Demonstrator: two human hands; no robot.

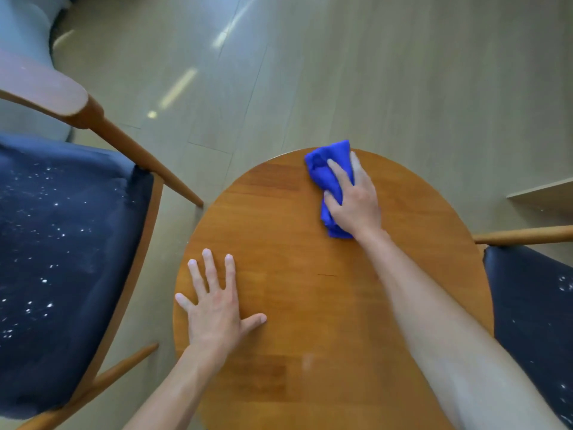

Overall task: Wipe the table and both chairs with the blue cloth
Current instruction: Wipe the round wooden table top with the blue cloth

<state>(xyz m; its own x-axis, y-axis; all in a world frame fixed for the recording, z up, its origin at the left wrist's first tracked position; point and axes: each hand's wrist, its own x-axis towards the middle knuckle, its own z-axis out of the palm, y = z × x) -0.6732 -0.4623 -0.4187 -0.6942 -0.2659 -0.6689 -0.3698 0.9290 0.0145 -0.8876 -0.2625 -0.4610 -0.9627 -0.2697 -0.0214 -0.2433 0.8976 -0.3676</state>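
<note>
Cloth [330,172] shown in bright blue; table [279,228] in orange-brown wood grain; chair seats [68,243] in dark navy flecked with white specks; floor [403,72] in pale grey-beige planks.

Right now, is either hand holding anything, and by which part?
The right hand holds the bunched blue cloth against the table, gripping its near half. The left hand lies flat, holding nothing.

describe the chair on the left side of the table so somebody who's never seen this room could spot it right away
Start at the round wooden table in the middle of the floor. The left chair stands beside it, on the side of the left hand lying flat on the tabletop. Its dark blue seat is speckled with white specks, and its curved wooden backrest shows, unlike the right chair.
</note>
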